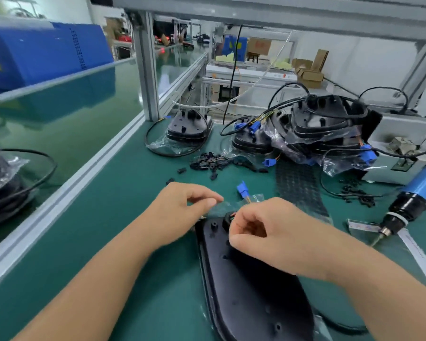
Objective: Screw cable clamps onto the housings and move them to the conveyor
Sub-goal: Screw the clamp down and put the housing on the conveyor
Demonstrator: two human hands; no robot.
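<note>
A black oval housing (pixel 251 291) lies on the green mat in front of me, its far end under my hands. My right hand (pixel 263 232) is curled over the housing's cable port, its fingertips pinching something small and dark there that I cannot make out. My left hand (pixel 182 212) hovers at the housing's far left corner with thumb and fingers pinched together near clear plastic wrap. The housing's blue connector (pixel 242 189) lies just beyond. A heap of small black cable clamps (pixel 212 163) sits farther back. The conveyor (pixel 67 114) runs along the left.
Several bagged housings with cables (pixel 315 129) and one apart (pixel 188 127) stand at the back. An electric screwdriver (pixel 408 205) lies at the right, loose black parts (pixel 359 195) near it. A grey box (pixel 401 148) is behind. A housing (pixel 3 183) rides the conveyor at left.
</note>
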